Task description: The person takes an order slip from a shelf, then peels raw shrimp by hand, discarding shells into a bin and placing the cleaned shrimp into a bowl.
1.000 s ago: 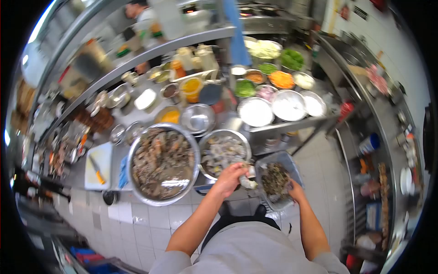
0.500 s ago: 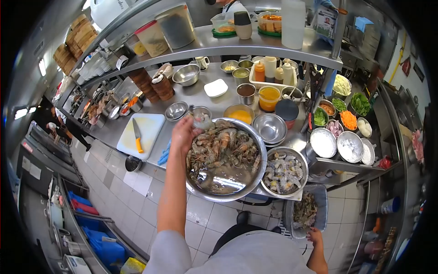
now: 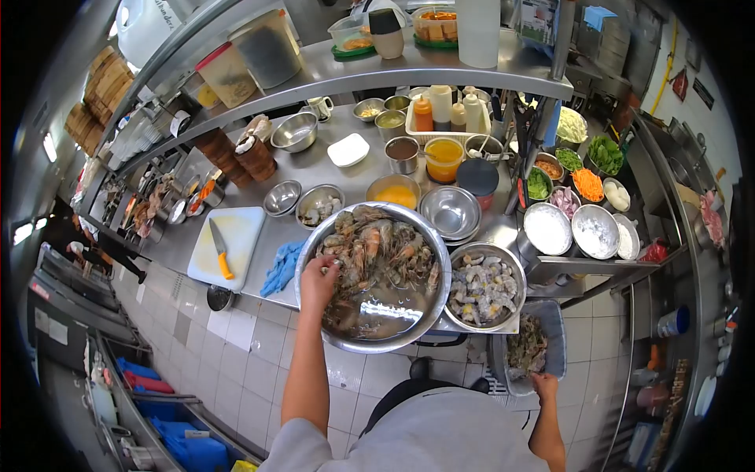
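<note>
A large steel bowl (image 3: 436,315) holds whole shrimp (image 3: 385,252) in murky water. Over its left side is my left hand (image 3: 318,282), fingers bent and pinched together at the shrimp; what they grip is hidden. Low on the right, my right hand (image 3: 544,384) is at the near corner of a grey bin (image 3: 557,346), which contains shrimp heads and shells (image 3: 525,350). Its fingers look curled, with their contents hidden. Beside the large bowl stands a steel bowl of peeled shrimp (image 3: 484,287). A smaller bowl (image 3: 320,206) behind it also has shrimp in it.
On the left of the counter lies a white cutting board (image 3: 244,228) with an orange-handled knife (image 3: 220,248). A blue cloth or glove (image 3: 283,267) is beside it. Nested empty bowls (image 3: 451,212), sauce containers (image 3: 444,160) and a steel overhead shelf (image 3: 338,86) are farther back.
My left hand has moved from the small shrimp bowl down to the large bowl, no longer holding the shrimp seen there. My right hand has risen slightly to the bin's edge. The view has shifted.
</note>
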Demonstrator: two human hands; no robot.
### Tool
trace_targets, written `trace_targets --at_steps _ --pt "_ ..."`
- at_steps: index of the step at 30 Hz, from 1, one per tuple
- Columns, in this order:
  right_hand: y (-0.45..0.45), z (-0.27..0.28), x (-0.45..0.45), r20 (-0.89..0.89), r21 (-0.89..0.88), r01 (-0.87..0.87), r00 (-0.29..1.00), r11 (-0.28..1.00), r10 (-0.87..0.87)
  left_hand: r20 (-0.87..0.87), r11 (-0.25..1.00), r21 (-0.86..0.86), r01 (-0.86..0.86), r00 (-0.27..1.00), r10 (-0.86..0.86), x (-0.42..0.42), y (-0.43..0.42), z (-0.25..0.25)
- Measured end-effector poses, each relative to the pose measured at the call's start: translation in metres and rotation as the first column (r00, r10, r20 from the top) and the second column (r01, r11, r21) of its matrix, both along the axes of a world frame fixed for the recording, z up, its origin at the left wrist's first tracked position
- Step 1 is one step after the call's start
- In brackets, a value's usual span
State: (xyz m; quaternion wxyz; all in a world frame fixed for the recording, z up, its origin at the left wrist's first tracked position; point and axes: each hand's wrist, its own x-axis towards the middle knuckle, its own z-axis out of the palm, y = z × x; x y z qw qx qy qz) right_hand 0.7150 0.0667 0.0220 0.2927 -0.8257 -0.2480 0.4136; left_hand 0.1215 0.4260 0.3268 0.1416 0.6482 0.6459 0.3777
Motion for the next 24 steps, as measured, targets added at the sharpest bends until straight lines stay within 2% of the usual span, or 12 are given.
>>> trace_targets --at_steps 3,7,8,11,12,14,17,19,21,22,23,24 --pt "-0.004 0.002 0.012 0.144 0.005 0.046 0.989 0.999 -0.046 -0.133 0.997 -0.061 0.054 0.989 -0.062 0.026 -0.008 0.006" --pt "0.005 0.037 0.016 -0.002 -0.033 0.256 0.967 0.966 -0.256 -0.289 0.996 -0.045 0.075 0.954 -0.084 0.066 0.004 0.018" --pt "0.006 0.036 0.021 -0.051 -0.044 0.331 0.942 0.943 -0.333 -0.349 0.992 0.032 0.126 0.931 -0.107 0.069 0.017 0.011" --pt "0.005 0.008 0.049 -0.107 -0.014 0.225 0.968 0.974 -0.225 -0.520 0.988 0.088 0.123 0.852 -0.060 0.092 0.042 0.013" --pt "0.008 0.007 0.051 -0.105 -0.012 0.230 0.967 0.973 -0.230 -0.575 0.994 -0.049 0.095 0.811 -0.106 0.098 0.046 0.015" --pt "0.014 0.004 0.058 -0.159 0.074 0.166 0.975 0.983 -0.153 -0.600 0.996 -0.040 0.079 0.795 -0.087 0.103 0.056 0.000" --pt "0.035 0.051 0.037 -0.147 0.123 0.219 0.969 0.968 -0.201 -0.614 0.996 -0.059 0.064 0.784 -0.087 0.102 0.059 0.007" --pt "0.043 0.062 0.038 -0.183 0.204 0.248 0.960 0.947 -0.211 -0.335 0.994 -0.083 -0.066 0.942 0.035 0.096 0.051 0.023" --pt "0.052 0.081 0.036 -0.219 0.281 0.270 0.952 0.921 -0.212 0.053 0.992 -0.122 -0.022 0.998 0.029 0.074 0.050 0.027" --pt "0.058 0.111 0.030 -0.234 0.316 0.253 0.955 0.915 -0.183 0.482 0.987 -0.113 0.112 0.875 -0.044 0.070 0.048 0.029" --pt "0.066 0.139 0.024 -0.246 0.351 0.233 0.958 0.907 -0.150 0.479 0.987 -0.111 0.114 0.876 -0.047 0.072 0.040 0.039" --pt "0.074 0.159 0.019 -0.249 0.353 0.234 0.957 0.906 -0.150 0.630 0.968 -0.171 0.186 0.775 -0.038 0.075 0.027 0.057"
